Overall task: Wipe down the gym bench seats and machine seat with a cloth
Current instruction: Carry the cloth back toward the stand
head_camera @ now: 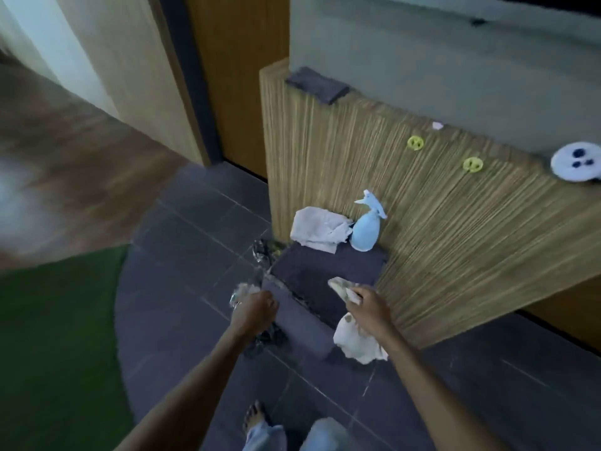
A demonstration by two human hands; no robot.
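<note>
My right hand (369, 304) is closed on a stained white cloth (356, 341) that hangs down below it, over the near end of a low dark padded seat (325, 268). My left hand (255, 309) is closed around something crumpled and shiny, blurred; I cannot tell what it is. At the far end of the seat lie a second white cloth (317, 227) and a light blue spray bottle (366, 227), side by side against the wooden panel. No gym bench or machine shows in this view.
A ribbed wooden panel (422, 196) stands right behind the seat, with two yellow round pieces (415, 143) and a white disc (575, 162) on it and a dark folded cloth (317, 84) on its top. Dark floor tiles (182, 242), green mat (58, 336) at left. My feet (257, 418) stand near.
</note>
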